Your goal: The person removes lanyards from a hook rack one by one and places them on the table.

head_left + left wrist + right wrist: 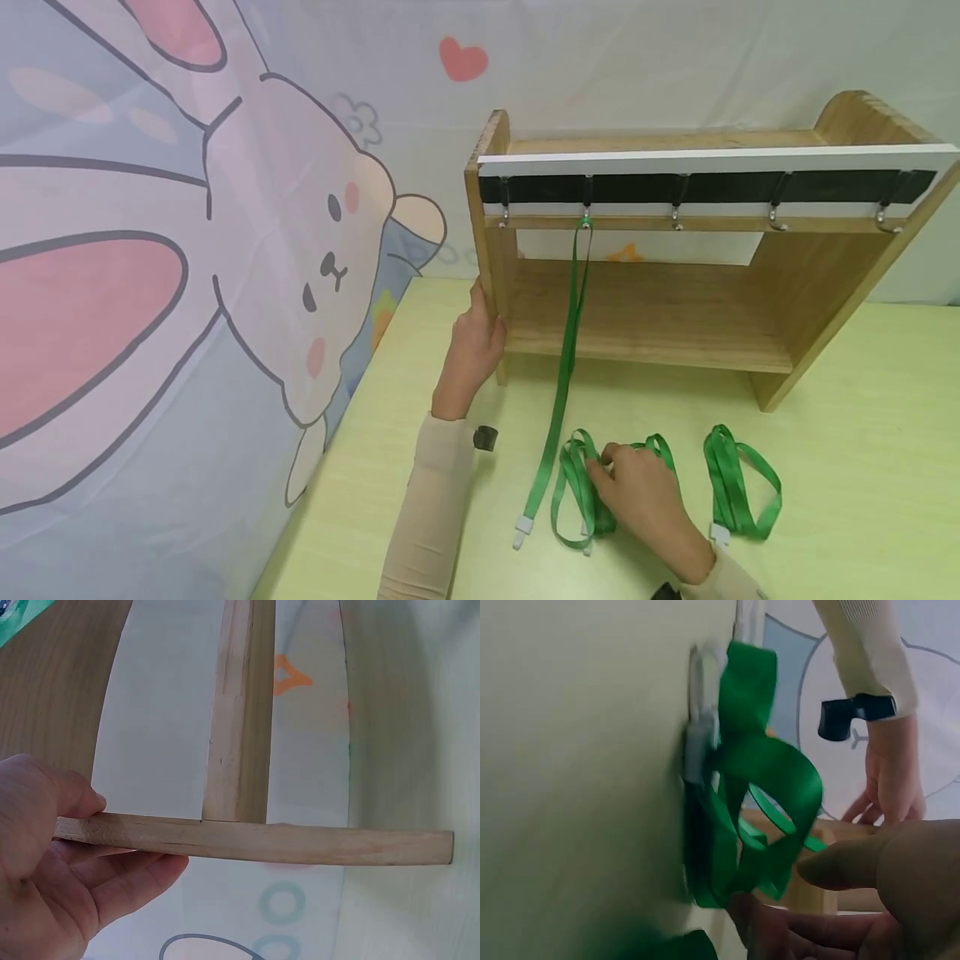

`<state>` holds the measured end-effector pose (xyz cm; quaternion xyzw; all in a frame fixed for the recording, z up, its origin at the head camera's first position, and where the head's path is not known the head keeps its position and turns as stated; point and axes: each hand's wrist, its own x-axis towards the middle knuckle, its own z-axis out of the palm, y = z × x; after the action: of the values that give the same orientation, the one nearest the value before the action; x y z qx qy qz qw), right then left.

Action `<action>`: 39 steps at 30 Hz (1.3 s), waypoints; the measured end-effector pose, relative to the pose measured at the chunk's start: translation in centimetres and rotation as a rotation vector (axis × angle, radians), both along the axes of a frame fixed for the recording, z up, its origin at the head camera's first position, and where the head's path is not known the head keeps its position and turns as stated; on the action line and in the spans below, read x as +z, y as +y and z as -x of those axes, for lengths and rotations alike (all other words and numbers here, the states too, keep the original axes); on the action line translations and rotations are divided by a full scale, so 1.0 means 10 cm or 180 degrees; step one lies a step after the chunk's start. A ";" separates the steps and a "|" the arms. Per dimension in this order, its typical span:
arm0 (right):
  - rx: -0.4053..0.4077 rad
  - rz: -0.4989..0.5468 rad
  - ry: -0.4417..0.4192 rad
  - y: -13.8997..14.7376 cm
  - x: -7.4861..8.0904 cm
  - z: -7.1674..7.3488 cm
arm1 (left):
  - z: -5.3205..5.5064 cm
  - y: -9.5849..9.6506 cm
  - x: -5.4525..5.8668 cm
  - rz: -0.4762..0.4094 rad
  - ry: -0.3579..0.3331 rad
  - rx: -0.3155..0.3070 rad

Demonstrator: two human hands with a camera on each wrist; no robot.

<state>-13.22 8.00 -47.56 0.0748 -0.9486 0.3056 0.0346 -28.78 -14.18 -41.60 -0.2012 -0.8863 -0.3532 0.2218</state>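
My left hand point(474, 346) grips the left side panel of a wooden shelf point(652, 312). In the left wrist view, the thumb lies on one face of the panel point(262, 838) and the fingers on the other. My right hand point(647, 496) is at a folded green lanyard point(577, 483) on the table, its thumb and fingers about the strap point(769, 780). Another green lanyard point(663, 450) is partly hidden behind that hand. One more green lanyard point(566, 350) hangs from a hook on the shelf's front, its white clip point(522, 527) low over the table.
Several metal hooks point(678, 218) line the black-and-white strip along the shelf's top front. To the right lies a folded green lanyard point(738, 487) with a white clip. A cloth printed with a rabbit point(300, 250) covers the wall behind and left of the pale table point(862, 467).
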 end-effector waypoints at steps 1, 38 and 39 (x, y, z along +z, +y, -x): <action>-0.0010 -0.0025 -0.0003 0.02 0.03 0.00 | 0.00 0.00 0.00 0.0002 -0.0005 -0.0003; -0.0030 0.1123 0.1052 0.07 1.09 0.49 | 0.01 -0.01 -0.01 -0.0068 -0.0021 -0.0034; -0.0010 0.1138 0.1090 0.05 1.10 0.51 | 0.01 -0.01 -0.01 -0.0079 -0.0019 -0.0039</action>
<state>-18.34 8.53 -36.53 0.1168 -0.8598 0.4515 0.2080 -28.87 -14.25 -41.70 -0.2027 -0.8813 -0.3661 0.2195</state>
